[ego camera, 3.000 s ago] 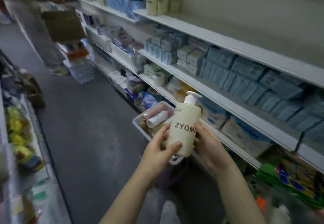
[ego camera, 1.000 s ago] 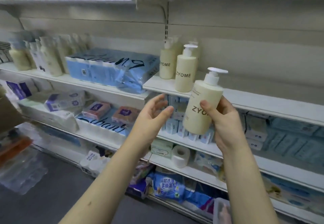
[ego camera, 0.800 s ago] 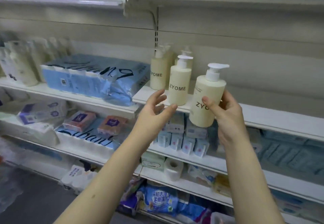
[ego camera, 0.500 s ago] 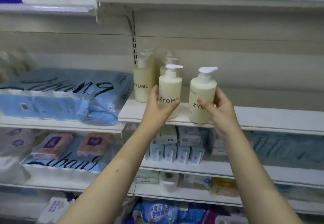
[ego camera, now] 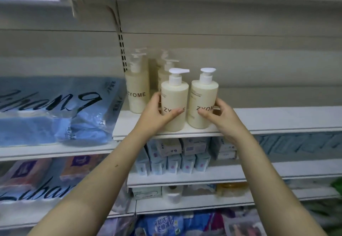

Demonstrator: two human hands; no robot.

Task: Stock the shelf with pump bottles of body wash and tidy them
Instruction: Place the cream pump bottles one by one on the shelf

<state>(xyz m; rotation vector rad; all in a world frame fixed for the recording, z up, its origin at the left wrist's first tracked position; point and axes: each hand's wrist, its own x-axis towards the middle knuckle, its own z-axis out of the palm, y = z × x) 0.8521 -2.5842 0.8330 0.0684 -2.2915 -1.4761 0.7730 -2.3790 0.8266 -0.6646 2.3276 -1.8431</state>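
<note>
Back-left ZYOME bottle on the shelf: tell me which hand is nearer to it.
Left. The left hand grips the front bottle just beside the back-left bottle, to its right; the right hand holds the neighbouring bottle farther right.

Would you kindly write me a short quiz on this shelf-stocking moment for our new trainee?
1. True or false: the right hand grips the front-right cream plastic pump bottle, whose base is on the white metal shelf.
2. Multiple choice: the left hand grips A) the front-left cream plastic pump bottle; B) a spray can; C) nothing.
3. Short answer: which word is printed on the back-left cream bottle?
Key: 1 true; 2 A; 3 ZYOME.
</note>
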